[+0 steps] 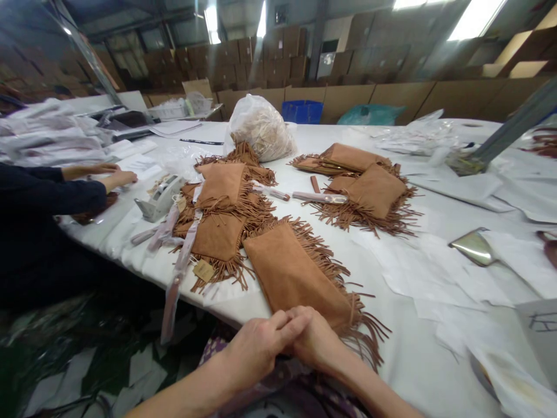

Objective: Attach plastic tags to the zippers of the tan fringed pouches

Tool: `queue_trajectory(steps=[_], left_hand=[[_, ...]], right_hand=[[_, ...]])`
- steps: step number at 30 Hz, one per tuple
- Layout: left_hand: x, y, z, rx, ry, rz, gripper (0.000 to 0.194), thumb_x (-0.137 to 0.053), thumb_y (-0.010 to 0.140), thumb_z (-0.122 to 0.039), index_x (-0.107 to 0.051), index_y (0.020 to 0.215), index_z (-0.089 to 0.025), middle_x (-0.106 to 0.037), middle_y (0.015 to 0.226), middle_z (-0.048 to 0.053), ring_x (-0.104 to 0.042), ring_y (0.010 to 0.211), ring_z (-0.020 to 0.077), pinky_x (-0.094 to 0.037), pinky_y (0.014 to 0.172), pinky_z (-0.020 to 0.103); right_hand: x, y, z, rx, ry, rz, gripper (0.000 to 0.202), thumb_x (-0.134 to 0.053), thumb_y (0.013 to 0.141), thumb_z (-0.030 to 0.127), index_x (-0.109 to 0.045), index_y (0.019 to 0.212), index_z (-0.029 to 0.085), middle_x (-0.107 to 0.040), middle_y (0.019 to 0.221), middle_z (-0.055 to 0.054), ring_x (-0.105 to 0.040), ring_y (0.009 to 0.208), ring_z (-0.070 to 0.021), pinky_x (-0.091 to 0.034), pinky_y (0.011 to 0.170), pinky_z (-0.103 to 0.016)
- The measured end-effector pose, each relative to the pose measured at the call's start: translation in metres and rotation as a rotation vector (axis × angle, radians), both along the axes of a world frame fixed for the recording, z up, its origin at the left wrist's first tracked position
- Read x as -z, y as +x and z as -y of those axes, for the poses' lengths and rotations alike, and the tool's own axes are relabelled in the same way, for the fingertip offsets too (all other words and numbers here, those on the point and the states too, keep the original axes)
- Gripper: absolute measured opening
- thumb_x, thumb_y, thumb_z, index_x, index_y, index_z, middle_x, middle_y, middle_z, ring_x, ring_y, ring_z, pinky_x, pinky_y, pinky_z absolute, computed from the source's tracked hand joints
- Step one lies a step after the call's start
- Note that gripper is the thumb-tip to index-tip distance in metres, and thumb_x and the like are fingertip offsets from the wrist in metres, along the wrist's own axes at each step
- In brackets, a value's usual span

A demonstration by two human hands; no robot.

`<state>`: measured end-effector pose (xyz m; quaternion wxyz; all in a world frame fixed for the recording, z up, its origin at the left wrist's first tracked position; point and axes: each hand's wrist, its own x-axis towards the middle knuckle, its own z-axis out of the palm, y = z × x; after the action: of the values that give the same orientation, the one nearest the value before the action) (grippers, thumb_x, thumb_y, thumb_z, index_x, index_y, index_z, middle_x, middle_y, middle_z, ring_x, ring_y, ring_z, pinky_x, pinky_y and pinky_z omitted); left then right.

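Note:
A brown suede bag with long fringe lies at the table's near edge, in front of me. My left hand and my right hand meet at its near edge, fingers overlapping and closed on that edge. The exact grip is hidden behind my knuckles. Just beyond to the left, more fringed bags are piled, with a paper tag and a plastic-wrapped strap that hangs over the edge. Further right sits another stack of fringed bags, beside a wrapped strap.
A tape dispenser stands left of the pile. Behind it are a stuffed plastic bag and a blue bin. At left, a co-worker's hands work over the table. White sheets and a metal post are at right.

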<state>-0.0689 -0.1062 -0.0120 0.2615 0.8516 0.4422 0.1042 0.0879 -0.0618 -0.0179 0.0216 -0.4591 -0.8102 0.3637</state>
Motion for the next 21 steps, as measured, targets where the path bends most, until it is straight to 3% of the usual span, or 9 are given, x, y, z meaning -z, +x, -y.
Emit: queue_trajectory(steps=[4, 9, 11, 14, 17, 21], left_hand=[[0.009, -0.004, 0.002, -0.028, 0.009, 0.022, 0.081, -0.038, 0.083, -0.001, -0.006, 0.148, -0.036, -0.056, 0.105, 0.006, -0.061, 0.082, 0.0221, -0.054, 0.072, 0.033], [0.030, -0.004, 0.007, -0.172, 0.063, 0.307, 0.068, -0.038, 0.089, -0.007, -0.015, 0.146, -0.036, -0.053, 0.104, 0.006, -0.058, 0.086, 0.0197, -0.053, 0.079, 0.035], [0.030, -0.003, 0.007, -0.243, 0.052, 0.396, 0.064, -0.039, 0.089, -0.008, -0.022, 0.144, -0.035, -0.052, 0.100, 0.005, -0.057, 0.083, 0.0180, -0.053, 0.078, 0.035], [0.020, -0.006, 0.005, -0.359, -0.057, 0.507, 0.057, -0.040, 0.087, -0.009, -0.033, 0.140, -0.030, -0.048, 0.099, 0.004, -0.057, 0.080, 0.0156, -0.053, 0.071, 0.029], [0.005, -0.015, 0.002, -0.447, -0.144, 0.405, 0.035, -0.049, 0.087, -0.021, -0.054, 0.122, -0.022, -0.053, 0.097, 0.005, -0.057, 0.084, 0.0181, -0.050, 0.073, 0.029], [-0.005, -0.023, 0.003, -0.408, -0.258, 0.072, 0.018, -0.061, 0.081, -0.034, -0.067, 0.089, -0.019, -0.064, 0.078, 0.003, -0.059, 0.077, 0.0210, -0.040, 0.068, 0.028]], right_hand=[[0.000, 0.000, 0.001, 0.086, -0.038, -0.042, 0.006, -0.063, 0.061, 0.019, -0.067, 0.062, 0.016, -0.063, 0.059, -0.001, -0.054, 0.057, -0.0135, -0.032, 0.049, -0.020], [-0.005, 0.002, 0.004, 0.181, -0.152, -0.139, 0.010, -0.062, 0.058, 0.017, -0.071, 0.061, 0.016, -0.064, 0.055, -0.001, -0.055, 0.055, -0.0133, -0.031, 0.047, -0.020], [-0.007, 0.003, 0.005, 0.227, -0.188, -0.143, 0.010, -0.062, 0.059, 0.018, -0.072, 0.060, 0.015, -0.064, 0.053, -0.001, -0.054, 0.053, -0.0129, -0.030, 0.046, -0.020], [-0.008, 0.004, 0.007, 0.281, -0.192, -0.143, 0.009, -0.065, 0.057, 0.018, -0.073, 0.060, 0.016, -0.065, 0.053, -0.001, -0.054, 0.053, -0.0127, -0.030, 0.045, -0.020], [-0.007, 0.004, 0.008, 0.293, -0.173, -0.152, 0.008, -0.067, 0.057, 0.020, -0.073, 0.062, 0.017, -0.065, 0.055, 0.000, -0.055, 0.054, -0.0130, -0.031, 0.047, -0.021], [-0.004, 0.005, 0.009, 0.294, -0.141, -0.180, 0.009, -0.069, 0.060, 0.025, -0.073, 0.063, 0.018, -0.069, 0.063, -0.001, -0.058, 0.060, -0.0142, -0.033, 0.050, -0.021]])
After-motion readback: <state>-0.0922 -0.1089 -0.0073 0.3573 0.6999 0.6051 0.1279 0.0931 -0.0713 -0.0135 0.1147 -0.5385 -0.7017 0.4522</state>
